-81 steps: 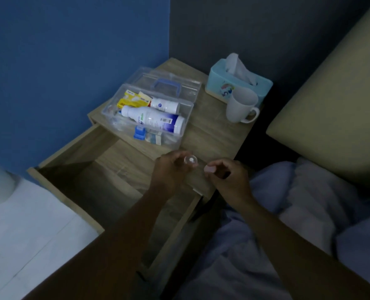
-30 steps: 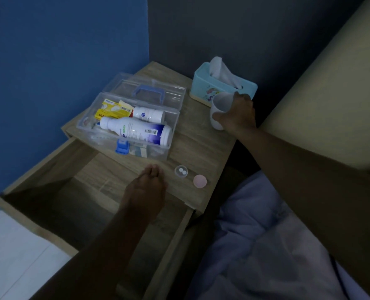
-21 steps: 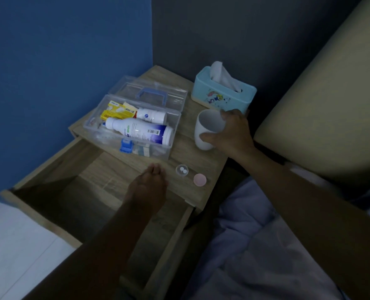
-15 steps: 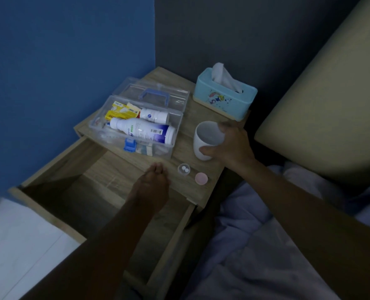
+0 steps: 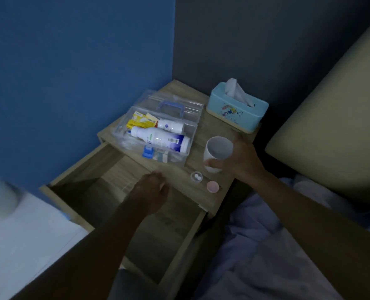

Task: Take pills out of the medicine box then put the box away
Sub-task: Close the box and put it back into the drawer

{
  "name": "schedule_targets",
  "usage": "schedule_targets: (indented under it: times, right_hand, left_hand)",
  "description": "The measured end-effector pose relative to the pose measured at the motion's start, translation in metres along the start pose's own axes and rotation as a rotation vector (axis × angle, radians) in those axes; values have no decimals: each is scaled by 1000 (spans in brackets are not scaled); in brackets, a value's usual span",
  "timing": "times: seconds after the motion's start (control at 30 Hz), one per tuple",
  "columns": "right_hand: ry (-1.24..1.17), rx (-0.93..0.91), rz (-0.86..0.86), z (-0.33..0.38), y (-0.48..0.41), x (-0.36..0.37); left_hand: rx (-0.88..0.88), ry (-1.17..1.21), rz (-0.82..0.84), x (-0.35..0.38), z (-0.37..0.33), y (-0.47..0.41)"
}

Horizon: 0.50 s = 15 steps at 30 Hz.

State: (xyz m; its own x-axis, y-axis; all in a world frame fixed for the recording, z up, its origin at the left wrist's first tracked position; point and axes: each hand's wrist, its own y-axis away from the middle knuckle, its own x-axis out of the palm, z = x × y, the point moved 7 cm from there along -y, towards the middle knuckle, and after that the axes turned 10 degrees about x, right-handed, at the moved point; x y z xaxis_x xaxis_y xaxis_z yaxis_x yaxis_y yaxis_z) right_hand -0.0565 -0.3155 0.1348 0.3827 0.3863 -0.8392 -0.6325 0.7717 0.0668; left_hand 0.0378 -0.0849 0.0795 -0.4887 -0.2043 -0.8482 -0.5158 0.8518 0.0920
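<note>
Left hand (image 5: pixel 150 190) loosely curled, holds nothing, hovers over open wooden drawer (image 5: pixel 106 191); drawer interior dark, contents not discernible. Clear medicine box (image 5: pixel 155 135) on nightstand (image 5: pixel 201 198) far-left, lid open: large white bottle (image 5: pixel 160 139), smaller bottle, yellow packet (image 5: pixel 139 122) inside. Small clear cup (image 5: pixel 196 176) near front edge holds two white pills; pink cap (image 5: pixel 212 187) just beside, right. Right hand (image 5: pixel 240 159) grips white mug (image 5: pixel 217 152). Tissue box (image 5: pixel 237 108) far right.

Light: dim, bluish.
Walls: matte blue wall (image 5: pixel 71 72) at 10 o'clock meets dark grey wall (image 5: pixel 255 40) at 12.
Furniture: light oak-grain wooden nightstand (image 5: pixel 214 200) at centre, drawer (image 5: pixel 106 191) pulled open toward 7; beige padded headboard (image 5: pixel 331 126) at 3.
Floor: pale, at 8.
</note>
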Motion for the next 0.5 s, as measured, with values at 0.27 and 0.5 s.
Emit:
schedule_targets:
  times: [0.27,0.5]
  right_hand:
    - [-187,-328,-2,91,-13,16]
    - [-116,45,122,111,-85,65]
  left_hand:
    - [-406,30,-170,-68,93,24]
    - [-164,-95,-197,-85,86,-18]
